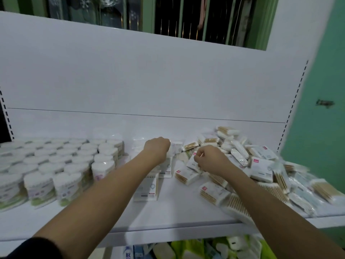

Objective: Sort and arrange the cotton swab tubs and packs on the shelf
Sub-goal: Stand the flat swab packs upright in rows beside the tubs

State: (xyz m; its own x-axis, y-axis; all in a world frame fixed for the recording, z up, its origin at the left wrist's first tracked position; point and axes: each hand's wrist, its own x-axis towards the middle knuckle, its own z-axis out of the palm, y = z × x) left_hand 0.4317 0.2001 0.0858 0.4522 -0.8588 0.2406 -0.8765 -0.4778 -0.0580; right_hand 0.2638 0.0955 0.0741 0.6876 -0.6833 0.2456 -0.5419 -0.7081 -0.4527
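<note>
Big white shelf (168, 208) with a white back panel (149, 81) takes up most of the view, green wall (321, 109) off to the right of it. Way left of the left hand there's a neat block of cotton swab tubs (56, 165), stood upright in tight rows and touching each other. To the right of the right hand is a messy heap of swab packs (261, 171), lying every which way and piled on top of each other, some spilling toward the shelf's front edge.

Between and just under the two hands, a few packs stand upright in a short row (149, 186), running back toward the panel.

Left hand (157, 147) is reaching to the back of that row, fingers curled down over a white pack (172, 149) at the far end. Looks like it's gripping it, though the knuckles hide most of the contact.

Right hand (211, 161) is at the near edge of the heap, fingers closed round a small white pack (194, 162), with a loose wooden swab stick (198, 156) poking out between thumb and finger.

Under the shelf you can just make out more packaged stuff (186, 249), too blurry to tell what.
</note>
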